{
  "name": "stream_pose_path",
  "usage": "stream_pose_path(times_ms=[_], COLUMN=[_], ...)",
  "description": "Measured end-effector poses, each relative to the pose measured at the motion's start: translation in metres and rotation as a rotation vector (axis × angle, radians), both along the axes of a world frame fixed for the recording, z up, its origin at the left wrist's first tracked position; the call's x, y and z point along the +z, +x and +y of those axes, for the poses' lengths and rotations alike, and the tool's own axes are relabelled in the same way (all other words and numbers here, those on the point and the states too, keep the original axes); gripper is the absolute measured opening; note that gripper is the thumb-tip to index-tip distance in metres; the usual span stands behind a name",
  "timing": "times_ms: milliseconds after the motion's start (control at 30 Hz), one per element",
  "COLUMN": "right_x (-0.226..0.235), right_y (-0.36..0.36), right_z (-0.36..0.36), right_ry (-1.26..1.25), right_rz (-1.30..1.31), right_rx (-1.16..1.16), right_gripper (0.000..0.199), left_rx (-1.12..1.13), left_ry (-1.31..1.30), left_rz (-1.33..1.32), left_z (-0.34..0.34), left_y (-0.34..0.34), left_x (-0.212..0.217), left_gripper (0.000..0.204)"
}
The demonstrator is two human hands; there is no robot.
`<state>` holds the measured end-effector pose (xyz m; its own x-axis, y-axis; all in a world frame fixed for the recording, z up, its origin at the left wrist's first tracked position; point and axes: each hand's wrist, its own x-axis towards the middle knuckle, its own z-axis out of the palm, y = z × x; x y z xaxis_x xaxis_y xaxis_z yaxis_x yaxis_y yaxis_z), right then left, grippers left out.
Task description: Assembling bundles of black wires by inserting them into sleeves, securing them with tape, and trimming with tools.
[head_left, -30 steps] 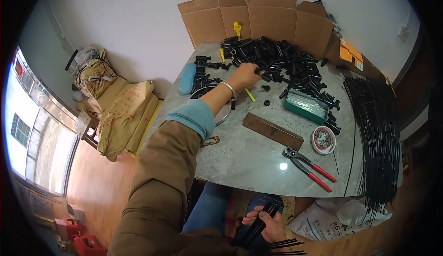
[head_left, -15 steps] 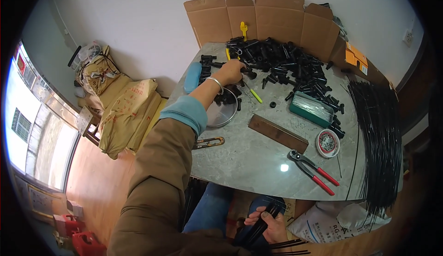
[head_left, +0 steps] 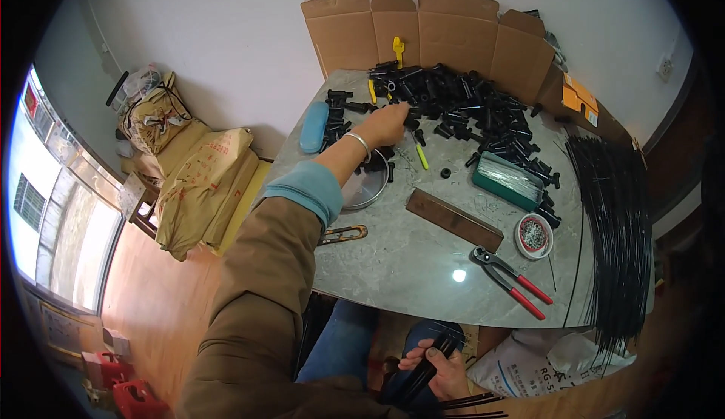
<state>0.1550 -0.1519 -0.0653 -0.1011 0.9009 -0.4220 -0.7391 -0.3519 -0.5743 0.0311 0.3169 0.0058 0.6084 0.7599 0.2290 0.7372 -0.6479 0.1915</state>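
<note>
My left arm stretches across the table, and my left hand (head_left: 383,124) is at the near left edge of a heap of black tubular plastic fittings (head_left: 483,106). Its fingers are curled down and closed among the fittings; what they grip is hidden beneath them. Low over my lap, my right hand (head_left: 447,370) is closed round a bundle of thin black rods (head_left: 420,380), whose ends stick out past it. Just under my left wrist lies a round clear dish (head_left: 365,190) with black pieces in it, partly covered by my arm. Close by is a yellow-green handled tool (head_left: 421,156).
Nearer on the table are a brown metal bar (head_left: 453,220), red-handled pincers (head_left: 513,283), a green box (head_left: 507,183) and a white bowl of small bits (head_left: 534,236). Long black rods (head_left: 615,238) overhang the right edge. Cardboard (head_left: 457,38) stands behind; a blue case (head_left: 314,127) lies left.
My left hand has shifted slightly right along the heap's edge, and the yellow-green handled tool now lies at a steeper angle. My right hand keeps its hold on the rods.
</note>
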Motion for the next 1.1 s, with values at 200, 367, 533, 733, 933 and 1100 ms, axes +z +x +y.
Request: stream_pose_path(times_ms=[200, 367, 533, 733, 933, 1100], right_x=[0.000, 0.000, 0.001, 0.001, 0.006, 0.031], right_y=[-0.004, -0.003, -0.004, -0.012, -0.019, -0.030], right_z=[0.004, 0.006, 0.005, -0.009, -0.011, -0.004], right_ry=[-0.009, -0.030, 0.016, -0.001, 0.055, 0.072], right_rz=[-0.042, -0.047, -0.091, -0.118, 0.021, -0.026], right_rx=[0.011, 0.009, -0.003, -0.021, 0.037, -0.004], right_gripper=[0.019, 0.019, 0.020, 0.020, 0.026, 0.023], left_rx=[-0.144, -0.063, 0.240, 0.477, -0.246, -0.211], left_ry=[0.033, 0.040, 0.352, 0.221, -1.157, -1.648], left_rz=[-0.078, 0.136, -0.342, -0.350, -0.911, -1.146], left_z=[-0.005, -0.008, 0.025, -0.014, -0.177, -0.309], left_y=[0.023, 0.026, -0.036, -0.108, -0.051, -0.045], left_x=[-0.005, 0.005, 0.043, 0.111, 0.073, -0.006], left_gripper=[0.029, 0.025, 0.021, 0.020, 0.028, 0.030])
